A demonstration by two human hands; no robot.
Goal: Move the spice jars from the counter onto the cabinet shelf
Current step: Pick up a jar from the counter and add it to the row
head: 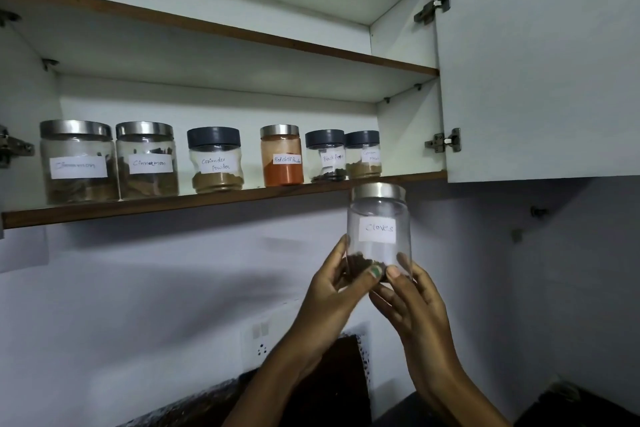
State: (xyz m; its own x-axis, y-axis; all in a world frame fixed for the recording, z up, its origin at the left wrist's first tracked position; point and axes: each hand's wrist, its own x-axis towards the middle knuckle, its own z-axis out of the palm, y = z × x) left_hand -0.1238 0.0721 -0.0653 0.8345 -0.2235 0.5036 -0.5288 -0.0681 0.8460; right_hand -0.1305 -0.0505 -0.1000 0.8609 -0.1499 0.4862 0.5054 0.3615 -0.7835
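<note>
Cloves jar (pixel 379 230), steel lid, held upright in both hands: left hand (pixel 337 288) and right hand (pixel 414 302) w/ fingers curled round its base. Jar sits just below cabinet shelf (pixel 173 206) front edge, under garam masala jar (pixel 363 154). Six labelled jars on shelf; red chilli jar (pixel 282 155) left of that.

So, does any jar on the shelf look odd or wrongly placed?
Only the leftmost steel-lidded glass jar: its label's writing is scribbled over. All six jars stand upright on the wooden cabinet shelf, nothing spilled.
</note>
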